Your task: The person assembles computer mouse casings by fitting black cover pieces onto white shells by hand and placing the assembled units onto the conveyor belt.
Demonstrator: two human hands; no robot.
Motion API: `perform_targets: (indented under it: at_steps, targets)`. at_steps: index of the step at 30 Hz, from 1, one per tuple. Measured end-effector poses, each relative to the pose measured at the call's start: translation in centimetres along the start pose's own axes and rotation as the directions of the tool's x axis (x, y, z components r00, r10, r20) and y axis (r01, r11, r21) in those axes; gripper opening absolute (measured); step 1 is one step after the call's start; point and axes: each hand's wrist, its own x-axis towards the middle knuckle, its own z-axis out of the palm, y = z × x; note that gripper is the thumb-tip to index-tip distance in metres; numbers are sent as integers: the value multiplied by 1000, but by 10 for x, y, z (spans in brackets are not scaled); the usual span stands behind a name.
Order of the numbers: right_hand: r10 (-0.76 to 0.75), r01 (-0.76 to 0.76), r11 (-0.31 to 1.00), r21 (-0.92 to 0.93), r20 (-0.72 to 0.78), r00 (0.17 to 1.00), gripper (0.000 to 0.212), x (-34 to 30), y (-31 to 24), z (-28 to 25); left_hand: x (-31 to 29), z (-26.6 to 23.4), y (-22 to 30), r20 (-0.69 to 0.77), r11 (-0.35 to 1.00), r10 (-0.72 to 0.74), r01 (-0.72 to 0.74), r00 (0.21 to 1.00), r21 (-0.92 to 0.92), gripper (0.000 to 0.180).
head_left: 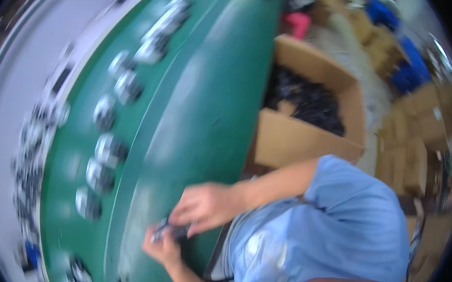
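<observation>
My right hand [202, 205] reaches in from the light blue sleeve, its fingers closed over a small dark and silvery part [178, 232]. From below, my left hand [161, 246] grips the same part with thumb and fingers. Both hands are close together above the near side of the green work surface [203, 127]. The part is partly covered by my fingers and smeared by motion, so its exact kind cannot be made out.
On the green strip beyond, several silvery and dark rounded pieces [104, 113] stand in a row. More parts [30, 174] crowd the far ledge. A cardboard box [352, 108] of black pieces stands beside the surface. Stacked cartons [410, 162] are at the right. Another person's pink-clad part [297, 24] shows at the top.
</observation>
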Motion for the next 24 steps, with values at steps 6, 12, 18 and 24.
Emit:
perform_targets:
  at_steps: [6, 12, 18, 24]
  targets:
    - [-153, 142, 987, -81, -159, 975, 28, -21, 25, 6, 10, 12, -6, 102, 997, -17, 9, 995, 78, 31]
    - [-279, 262, 956, -136, -132, 951, 32, -5, 33, -21, 21, 13, 21, 203, 1000, -10, 6, 979, 18, 36]
    - [-109, 118, 988, 96, -97, 989, 80, 10, 51, -32, 13, 8, 23, 179, 993, 97, -108, 979, 55, 48]
    - [38, -80, 994, 71, 459, 888, 102, 8, 85, -20, 12, -11, -5, 268, 925, 191, -265, 944, 274, 71]
